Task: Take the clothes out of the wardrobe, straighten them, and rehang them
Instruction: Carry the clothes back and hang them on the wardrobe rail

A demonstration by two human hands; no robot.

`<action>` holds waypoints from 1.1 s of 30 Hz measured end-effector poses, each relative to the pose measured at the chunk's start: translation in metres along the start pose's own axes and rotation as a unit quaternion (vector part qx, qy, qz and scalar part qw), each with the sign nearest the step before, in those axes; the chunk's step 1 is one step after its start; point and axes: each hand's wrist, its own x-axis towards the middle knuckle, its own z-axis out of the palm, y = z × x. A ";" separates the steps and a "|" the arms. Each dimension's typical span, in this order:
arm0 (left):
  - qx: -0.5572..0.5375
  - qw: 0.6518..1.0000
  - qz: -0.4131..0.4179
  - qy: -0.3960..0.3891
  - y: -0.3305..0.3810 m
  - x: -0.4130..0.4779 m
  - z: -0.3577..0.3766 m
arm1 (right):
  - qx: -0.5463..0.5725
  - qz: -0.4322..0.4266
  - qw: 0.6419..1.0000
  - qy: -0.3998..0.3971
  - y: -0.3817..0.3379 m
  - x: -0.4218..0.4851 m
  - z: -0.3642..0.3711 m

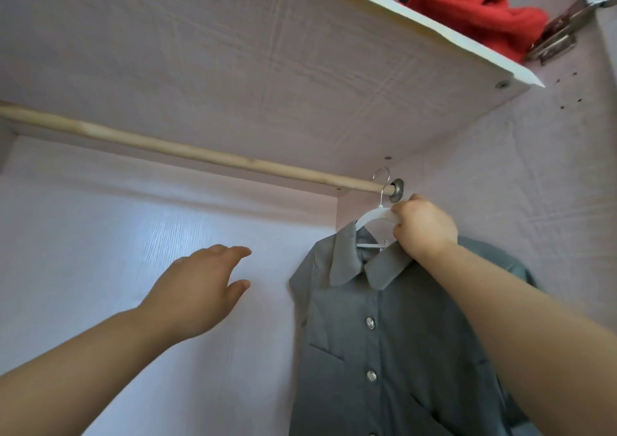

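Head: wardrobe (534, 185) with grey shirt (384, 335), hanger (374, 216)

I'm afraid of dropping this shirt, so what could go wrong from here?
The hook sits right by the bracket at the end of the rod, so it might snag there. Your right hand grips the white hanger on one side only; it could tilt and the grey shirt slide off. Your left hand, open, isn't touching the shirt to steady it.

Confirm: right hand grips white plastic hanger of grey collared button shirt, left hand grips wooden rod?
Wrong on the left hand: head view shows it open, clear of the wooden rod; the right hand grips the white plastic hanger of the grey collared button shirt.
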 end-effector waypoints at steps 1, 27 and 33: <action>0.002 1.000 0.003 -0.002 0.000 0.000 0.001 | -0.004 0.002 1.000 0.000 0.000 0.003 0.004; 0.064 0.971 -0.099 -0.207 -0.020 -0.176 -0.001 | 0.088 -0.189 0.970 -0.126 -0.134 -0.227 0.047; 0.089 0.923 -0.190 -0.321 -0.047 -0.311 -0.019 | 0.194 -0.233 0.923 -0.236 -0.197 -0.373 0.049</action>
